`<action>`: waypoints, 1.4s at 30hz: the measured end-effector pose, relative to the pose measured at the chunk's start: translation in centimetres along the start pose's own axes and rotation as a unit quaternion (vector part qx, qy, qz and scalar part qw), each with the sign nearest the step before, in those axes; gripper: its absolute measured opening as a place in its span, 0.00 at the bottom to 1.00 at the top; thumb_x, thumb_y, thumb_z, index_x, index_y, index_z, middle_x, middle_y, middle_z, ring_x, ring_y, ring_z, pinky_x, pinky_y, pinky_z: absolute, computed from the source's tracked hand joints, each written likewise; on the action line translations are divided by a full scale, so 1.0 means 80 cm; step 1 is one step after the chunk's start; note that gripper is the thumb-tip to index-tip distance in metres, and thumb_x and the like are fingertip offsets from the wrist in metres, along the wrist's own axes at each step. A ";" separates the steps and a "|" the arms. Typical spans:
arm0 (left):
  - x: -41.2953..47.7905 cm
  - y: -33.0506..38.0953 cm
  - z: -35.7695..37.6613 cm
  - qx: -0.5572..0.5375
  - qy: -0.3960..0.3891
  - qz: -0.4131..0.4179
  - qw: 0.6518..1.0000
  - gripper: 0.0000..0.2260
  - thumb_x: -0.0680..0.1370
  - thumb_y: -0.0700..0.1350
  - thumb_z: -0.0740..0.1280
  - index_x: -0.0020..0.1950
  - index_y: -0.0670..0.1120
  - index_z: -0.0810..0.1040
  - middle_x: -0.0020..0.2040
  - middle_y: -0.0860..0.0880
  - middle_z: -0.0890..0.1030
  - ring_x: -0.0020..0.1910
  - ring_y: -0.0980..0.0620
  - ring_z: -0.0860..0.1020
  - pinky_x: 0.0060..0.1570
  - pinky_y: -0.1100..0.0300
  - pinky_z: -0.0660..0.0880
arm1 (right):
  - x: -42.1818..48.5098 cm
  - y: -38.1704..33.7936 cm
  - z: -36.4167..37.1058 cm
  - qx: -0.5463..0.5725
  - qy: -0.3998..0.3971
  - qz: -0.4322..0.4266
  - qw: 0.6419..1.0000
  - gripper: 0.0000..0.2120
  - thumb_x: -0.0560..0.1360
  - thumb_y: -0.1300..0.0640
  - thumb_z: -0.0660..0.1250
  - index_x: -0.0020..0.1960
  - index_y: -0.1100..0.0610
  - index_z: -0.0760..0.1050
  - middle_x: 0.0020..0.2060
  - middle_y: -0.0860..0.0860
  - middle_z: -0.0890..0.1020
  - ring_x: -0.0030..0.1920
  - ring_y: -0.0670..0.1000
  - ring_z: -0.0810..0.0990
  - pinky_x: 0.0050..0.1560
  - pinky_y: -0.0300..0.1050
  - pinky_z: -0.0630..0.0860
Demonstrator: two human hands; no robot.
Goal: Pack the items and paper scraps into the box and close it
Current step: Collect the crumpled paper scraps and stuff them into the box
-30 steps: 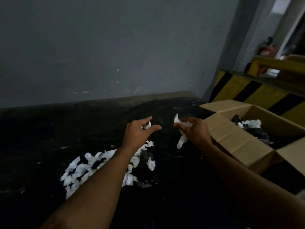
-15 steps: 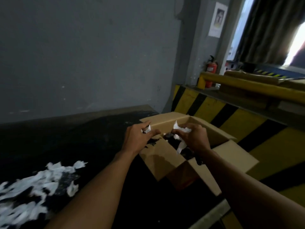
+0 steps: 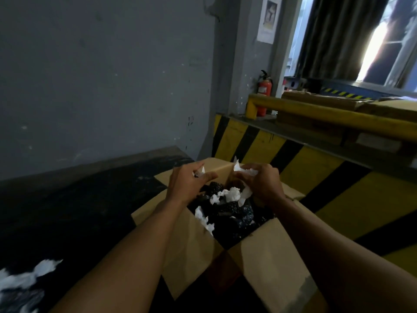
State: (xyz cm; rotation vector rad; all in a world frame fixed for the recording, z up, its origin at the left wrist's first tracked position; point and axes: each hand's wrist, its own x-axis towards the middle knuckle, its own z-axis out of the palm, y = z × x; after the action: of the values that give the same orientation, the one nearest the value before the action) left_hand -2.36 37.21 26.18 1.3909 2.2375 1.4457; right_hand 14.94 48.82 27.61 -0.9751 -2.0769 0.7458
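Observation:
An open cardboard box stands on the dark floor with its flaps spread. Inside lie dark crumpled items and a few white paper scraps. My left hand hovers over the box's left side, pinching a small white scrap between thumb and finger. My right hand is over the box's far right part, closed on a bunch of white paper scraps, with one strip hanging below the palm. A pile of loose white scraps lies on the floor at the lower left.
A grey wall rises behind the floor. A yellow-and-black striped barrier runs close behind and to the right of the box, topped by a yellow rail. A red fire extinguisher stands in the corner.
Both hands have carried their scraps rightward from above the floor pile to over the open box. The view has swung right, so the pile now sits at the lower left edge.

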 end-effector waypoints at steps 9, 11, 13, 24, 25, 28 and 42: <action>0.040 -0.032 0.057 0.016 0.035 -0.057 0.998 0.30 0.68 0.64 0.72 0.66 0.51 0.77 0.63 0.48 0.79 0.61 0.50 0.76 0.59 0.60 0.71 | 0.082 0.062 0.038 -0.021 -0.052 -0.023 0.998 0.17 0.70 0.48 0.74 0.54 0.56 0.81 0.42 0.45 0.81 0.34 0.38 0.78 0.41 0.42 0.78; 0.049 -0.038 0.070 0.020 0.060 -0.078 0.995 0.30 0.67 0.64 0.72 0.65 0.51 0.77 0.63 0.47 0.79 0.61 0.50 0.76 0.61 0.57 0.72 | 0.102 0.082 0.044 -0.021 -0.074 -0.042 0.996 0.17 0.69 0.45 0.74 0.52 0.55 0.82 0.42 0.49 0.85 0.37 0.45 0.82 0.43 0.45 0.80; 0.057 -0.037 0.085 0.026 0.088 -0.104 0.990 0.30 0.67 0.65 0.72 0.65 0.52 0.77 0.62 0.47 0.80 0.61 0.49 0.77 0.61 0.55 0.74 | 0.124 0.102 0.044 -0.027 -0.092 -0.062 0.993 0.18 0.68 0.43 0.74 0.52 0.54 0.83 0.43 0.51 0.86 0.41 0.49 0.83 0.45 0.45 0.79; 0.063 0.000 0.164 0.072 0.156 -0.174 0.970 0.26 0.72 0.59 0.72 0.66 0.49 0.77 0.64 0.46 0.78 0.62 0.49 0.76 0.53 0.66 0.66 | 0.190 0.181 0.028 0.000 -0.159 -0.086 0.984 0.20 0.70 0.41 0.73 0.55 0.54 0.82 0.55 0.52 0.83 0.55 0.53 0.80 0.52 0.44 0.74; 0.062 0.000 0.166 0.075 0.156 -0.179 0.968 0.26 0.72 0.58 0.72 0.66 0.48 0.77 0.63 0.45 0.79 0.61 0.49 0.76 0.53 0.66 0.67 | 0.194 0.184 0.031 0.010 -0.165 -0.088 0.982 0.20 0.70 0.41 0.72 0.54 0.54 0.82 0.54 0.52 0.83 0.55 0.52 0.80 0.52 0.45 0.74; 0.063 0.001 0.167 0.113 0.149 -0.190 0.964 0.24 0.73 0.58 0.71 0.65 0.48 0.77 0.61 0.45 0.80 0.58 0.49 0.78 0.50 0.65 0.68 | 0.201 0.190 0.043 0.016 -0.188 -0.102 0.977 0.18 0.70 0.40 0.71 0.50 0.53 0.83 0.50 0.51 0.84 0.51 0.52 0.81 0.49 0.46 0.75; 0.108 -0.075 0.184 0.237 0.052 -0.176 0.954 0.11 0.79 0.48 0.59 0.54 0.48 0.80 0.54 0.46 0.78 0.53 0.46 0.77 0.55 0.52 0.73 | 0.250 0.221 0.134 -0.075 -0.269 -0.142 0.950 0.08 0.69 0.43 0.59 0.36 0.42 0.74 0.44 0.52 0.81 0.47 0.56 0.78 0.50 0.49 0.74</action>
State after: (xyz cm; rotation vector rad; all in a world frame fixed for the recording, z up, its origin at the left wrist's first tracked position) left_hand -2.97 52.58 16.65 0.9453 2.8479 0.9210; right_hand 4.37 72.73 15.55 -0.5608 -2.7081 0.7682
